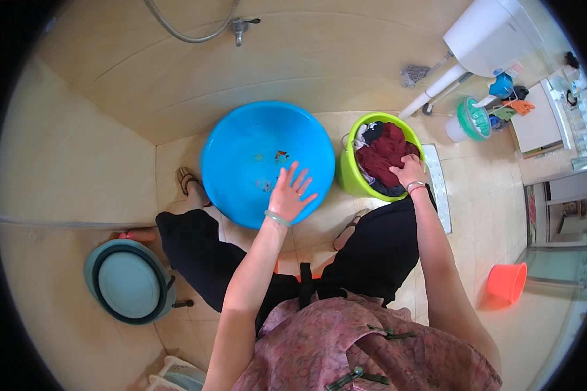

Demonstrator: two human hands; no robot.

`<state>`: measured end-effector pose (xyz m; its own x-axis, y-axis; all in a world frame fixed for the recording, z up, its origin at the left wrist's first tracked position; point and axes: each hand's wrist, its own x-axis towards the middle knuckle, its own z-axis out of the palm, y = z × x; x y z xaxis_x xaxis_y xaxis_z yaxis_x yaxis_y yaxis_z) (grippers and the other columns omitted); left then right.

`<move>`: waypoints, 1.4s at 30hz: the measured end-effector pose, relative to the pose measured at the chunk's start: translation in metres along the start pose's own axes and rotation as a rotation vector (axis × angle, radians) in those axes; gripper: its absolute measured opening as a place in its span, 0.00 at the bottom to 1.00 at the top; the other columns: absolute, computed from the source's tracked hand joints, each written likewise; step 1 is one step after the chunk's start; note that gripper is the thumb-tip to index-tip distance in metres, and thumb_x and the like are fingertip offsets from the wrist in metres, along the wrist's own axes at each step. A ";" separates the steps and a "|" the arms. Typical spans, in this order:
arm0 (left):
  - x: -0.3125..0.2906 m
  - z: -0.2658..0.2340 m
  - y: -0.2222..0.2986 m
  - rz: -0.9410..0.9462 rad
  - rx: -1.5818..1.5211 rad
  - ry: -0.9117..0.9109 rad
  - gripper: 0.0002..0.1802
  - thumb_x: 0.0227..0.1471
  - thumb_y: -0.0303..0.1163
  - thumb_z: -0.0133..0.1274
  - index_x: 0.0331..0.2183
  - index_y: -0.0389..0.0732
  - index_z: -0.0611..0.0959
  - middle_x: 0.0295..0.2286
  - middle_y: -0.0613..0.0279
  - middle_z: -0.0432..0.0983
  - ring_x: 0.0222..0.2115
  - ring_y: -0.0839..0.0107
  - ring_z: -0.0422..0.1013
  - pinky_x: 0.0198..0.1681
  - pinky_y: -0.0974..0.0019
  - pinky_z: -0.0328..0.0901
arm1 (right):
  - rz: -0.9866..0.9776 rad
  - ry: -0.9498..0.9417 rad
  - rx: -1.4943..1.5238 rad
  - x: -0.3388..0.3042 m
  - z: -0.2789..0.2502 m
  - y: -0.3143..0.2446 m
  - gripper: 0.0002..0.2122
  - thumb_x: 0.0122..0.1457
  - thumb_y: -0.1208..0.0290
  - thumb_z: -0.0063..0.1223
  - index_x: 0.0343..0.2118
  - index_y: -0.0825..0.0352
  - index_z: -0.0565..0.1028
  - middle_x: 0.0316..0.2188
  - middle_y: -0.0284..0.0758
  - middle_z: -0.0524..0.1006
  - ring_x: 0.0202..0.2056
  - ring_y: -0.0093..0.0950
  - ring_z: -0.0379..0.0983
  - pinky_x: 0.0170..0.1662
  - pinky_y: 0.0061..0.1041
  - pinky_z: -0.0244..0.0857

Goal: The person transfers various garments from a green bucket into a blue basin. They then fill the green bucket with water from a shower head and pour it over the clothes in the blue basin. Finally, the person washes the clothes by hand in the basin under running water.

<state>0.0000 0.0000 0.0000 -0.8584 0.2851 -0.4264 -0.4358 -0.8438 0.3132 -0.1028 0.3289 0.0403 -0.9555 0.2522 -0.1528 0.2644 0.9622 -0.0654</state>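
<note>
Head camera looks down on me squatting over a big blue basin [267, 159], and I place everything else from that basin. Just to its right stands a green bucket [352, 179] heaped with dark red and black clothes [386, 151]. Well to its lower left a grey-blue basin [129, 281] leans on the tiled floor, and far to its lower right sits a small orange bucket [506, 281].

What could go wrong, as I judge it: the green bucket is narrow and piled high, so a hard pull on the tangled cloth could tip it toward the blue basin or drag extra pieces onto the floor. My stretched squat on what may be wet tile could also let a sandal slip.

My left hand [290, 194] is spread wide, fingers fanned, over the blue basin's near rim and gripping nothing; whether it touches the rim or hovers I cannot tell. My right hand [409, 171] lies curled on the clothes at the bucket's near edge, fingers buried in the fabric; I cannot tell whether they are actually closed on it.
</note>
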 end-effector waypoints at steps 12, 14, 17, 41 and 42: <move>0.016 0.037 0.002 0.013 0.137 -0.008 0.27 0.56 0.48 0.43 0.56 0.57 0.61 0.57 0.62 0.53 0.57 0.63 0.51 0.56 0.49 0.50 | -0.157 0.542 0.771 0.029 -0.040 0.031 0.12 0.53 0.66 0.56 0.30 0.71 0.71 0.22 0.38 0.73 0.26 0.28 0.68 0.34 0.27 0.63; 0.020 0.051 0.000 0.022 0.199 -0.025 0.29 0.55 0.49 0.44 0.57 0.56 0.61 0.57 0.62 0.53 0.57 0.63 0.51 0.56 0.50 0.51 | -0.200 0.538 1.046 0.018 -0.075 0.016 0.12 0.54 0.65 0.55 0.31 0.70 0.72 0.23 0.30 0.72 0.26 0.21 0.65 0.33 0.23 0.62; 0.011 0.093 0.001 -0.001 0.413 -0.110 0.33 0.53 0.52 0.47 0.58 0.53 0.59 0.57 0.63 0.53 0.57 0.65 0.52 0.56 0.50 0.51 | -0.290 0.437 1.398 -0.035 -0.135 -0.044 0.10 0.55 0.65 0.54 0.32 0.67 0.72 0.25 0.25 0.71 0.27 0.14 0.64 0.30 0.16 0.61; -0.029 0.020 0.136 -0.147 2.244 0.504 0.32 0.51 0.50 0.49 0.52 0.40 0.68 0.37 0.52 0.76 0.37 0.60 0.73 0.41 0.59 0.67 | -0.450 -0.258 1.797 -0.079 -0.042 -0.164 0.05 0.54 0.75 0.54 0.26 0.66 0.69 0.23 0.25 0.69 0.23 0.14 0.66 0.24 0.15 0.69; -0.028 0.024 0.132 -0.081 2.096 0.417 0.34 0.49 0.51 0.52 0.53 0.41 0.67 0.38 0.53 0.76 0.37 0.61 0.73 0.41 0.59 0.67 | -0.400 -0.285 1.871 -0.085 -0.042 -0.170 0.05 0.54 0.75 0.54 0.26 0.66 0.69 0.23 0.26 0.68 0.22 0.14 0.66 0.24 0.16 0.69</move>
<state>-0.0400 -0.1085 0.0733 -0.8604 -0.0536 -0.5067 -0.2910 0.8680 0.4024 -0.0722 0.1478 0.1062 -0.9916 -0.1280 0.0169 0.0375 -0.4110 -0.9109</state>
